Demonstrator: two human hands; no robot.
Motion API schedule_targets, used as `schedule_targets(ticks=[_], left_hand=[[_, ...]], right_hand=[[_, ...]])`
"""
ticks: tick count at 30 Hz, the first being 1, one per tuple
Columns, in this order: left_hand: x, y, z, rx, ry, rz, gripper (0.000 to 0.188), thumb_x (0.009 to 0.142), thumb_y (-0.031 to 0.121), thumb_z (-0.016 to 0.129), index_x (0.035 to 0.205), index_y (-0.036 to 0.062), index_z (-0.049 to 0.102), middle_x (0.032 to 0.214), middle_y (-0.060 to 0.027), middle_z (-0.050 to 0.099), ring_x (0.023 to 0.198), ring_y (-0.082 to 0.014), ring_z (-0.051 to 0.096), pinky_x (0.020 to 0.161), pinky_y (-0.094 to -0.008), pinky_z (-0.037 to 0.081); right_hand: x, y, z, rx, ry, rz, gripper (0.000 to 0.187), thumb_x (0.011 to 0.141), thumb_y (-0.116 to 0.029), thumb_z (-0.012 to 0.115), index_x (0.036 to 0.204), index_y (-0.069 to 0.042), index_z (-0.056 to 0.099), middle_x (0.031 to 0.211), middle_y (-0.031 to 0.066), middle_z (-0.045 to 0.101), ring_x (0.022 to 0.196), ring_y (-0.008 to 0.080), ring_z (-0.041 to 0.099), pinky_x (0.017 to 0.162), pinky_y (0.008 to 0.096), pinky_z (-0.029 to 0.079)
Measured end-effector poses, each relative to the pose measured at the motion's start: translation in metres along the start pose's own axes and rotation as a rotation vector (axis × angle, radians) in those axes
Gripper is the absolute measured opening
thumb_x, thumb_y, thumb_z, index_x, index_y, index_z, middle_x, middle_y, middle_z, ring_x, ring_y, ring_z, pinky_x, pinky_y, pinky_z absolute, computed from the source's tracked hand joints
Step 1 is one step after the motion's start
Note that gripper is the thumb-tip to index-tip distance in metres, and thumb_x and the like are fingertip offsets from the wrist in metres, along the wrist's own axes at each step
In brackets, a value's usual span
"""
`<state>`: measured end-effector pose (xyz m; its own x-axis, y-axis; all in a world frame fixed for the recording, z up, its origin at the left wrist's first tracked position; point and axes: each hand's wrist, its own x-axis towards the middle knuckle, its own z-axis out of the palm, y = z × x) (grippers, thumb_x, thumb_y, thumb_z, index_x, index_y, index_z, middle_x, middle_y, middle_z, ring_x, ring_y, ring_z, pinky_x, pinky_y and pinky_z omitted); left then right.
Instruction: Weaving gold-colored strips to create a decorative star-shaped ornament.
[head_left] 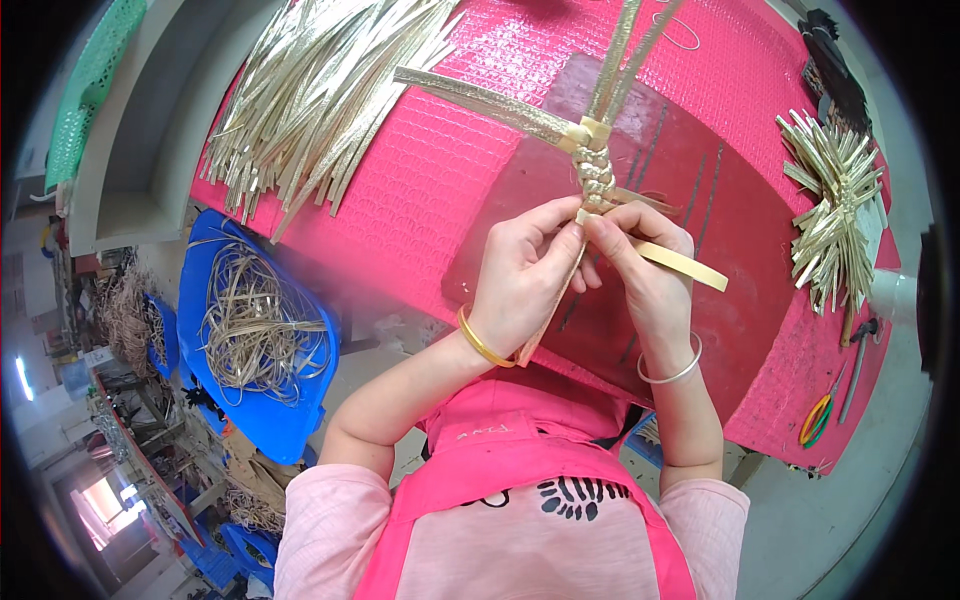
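Observation:
Between my hands is a short braid [594, 172] woven from flat gold strips, lying over a dark red mat [700, 260]. My left hand [530, 265] pinches the braid's lower end with thumb and fingers. From the right, my right hand [645, 265] closes on the same end, thumb pressed close to my left thumb. A pale yellow strip end [690, 265] sticks out past my right hand. Long gold strips [480, 100] run from the braid's top to the left, and others go straight up. The fingertips partly hide the braid's end.
A big heap of loose gold strips [320, 90] covers the pink table's [430, 190] far left. At the right lie a gold bundle [840, 210], scissors [818, 415] with coloured handles and a hammer [858, 365]. Beside the table, a blue bin [290, 430] holds tangled strips.

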<state>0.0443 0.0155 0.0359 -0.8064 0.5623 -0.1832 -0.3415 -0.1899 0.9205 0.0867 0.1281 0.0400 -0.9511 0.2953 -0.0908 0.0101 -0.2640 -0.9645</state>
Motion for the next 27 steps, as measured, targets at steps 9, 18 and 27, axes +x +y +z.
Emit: schedule_targets(ticks=[9,18,27], left_hand=[[-0.002,-0.009,-0.003,-0.126,-0.061,-0.004,0.026,0.084,0.012,0.046,0.102,-0.0062,0.050,0.069,-0.0062,0.055,0.055,-0.0082,0.051,0.049,-0.0193,0.041],[-0.002,0.003,-0.002,-0.158,-0.102,-0.054,0.023,0.084,0.011,0.046,0.100,-0.0042,0.051,0.068,-0.0090,0.057,0.049,-0.0104,0.052,0.041,-0.0188,0.040],[0.005,0.003,-0.003,-0.700,-0.448,-0.294,0.039,0.084,0.009,0.044,0.120,0.0042,0.030,0.060,-0.0060,0.047,0.038,-0.0084,0.041,0.032,-0.0141,0.032]], right_hand=[[-0.007,0.006,-0.002,-0.868,0.254,-0.329,0.019,0.067,-0.019,0.064,0.065,-0.005,0.051,0.055,0.0034,0.048,0.054,0.0164,0.045,0.056,0.0289,0.031],[-0.017,0.005,-0.019,-0.005,0.122,-0.027,0.018,0.075,-0.017,0.058,0.072,-0.002,0.050,0.065,0.0028,0.052,0.058,0.0103,0.043,0.057,0.0239,0.033],[-0.022,0.027,-0.009,0.171,0.165,-0.199,0.014,0.071,-0.004,0.060,0.084,0.001,0.059,0.082,0.0038,0.053,0.075,0.0109,0.047,0.067,0.0226,0.036]])
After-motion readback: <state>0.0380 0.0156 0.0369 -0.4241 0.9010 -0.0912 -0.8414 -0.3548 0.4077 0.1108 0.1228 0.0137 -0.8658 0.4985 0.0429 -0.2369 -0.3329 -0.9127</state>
